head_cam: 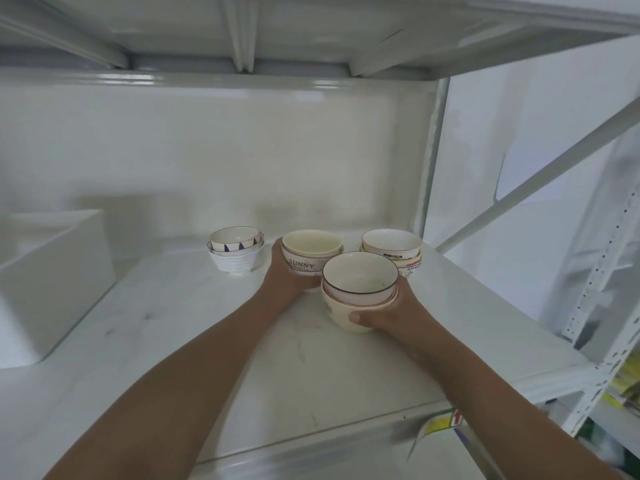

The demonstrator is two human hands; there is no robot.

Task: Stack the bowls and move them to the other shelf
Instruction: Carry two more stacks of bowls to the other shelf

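Observation:
Several small stacks of bowls stand on a white shelf (173, 341). My left hand (282, 277) grips a cream stack whose lower bowl reads SUNNY (308, 254). My right hand (391, 315) wraps around a nearer stack, a dark-rimmed white bowl nested in a cream one (358, 287), thumb on its front. At the back left is a stack with a blue-patterned bowl in a ribbed white one (235, 252). At the back right is another stack (393, 249) with red and black marks. I cannot tell whether the held stacks rest on the shelf.
A white box (52, 278) sits on the left of the shelf. Another shelf board hangs overhead. A metal upright (429, 161) and a diagonal brace (540, 181) stand at the right. A yellow and red label (446, 422) is on the shelf's front edge.

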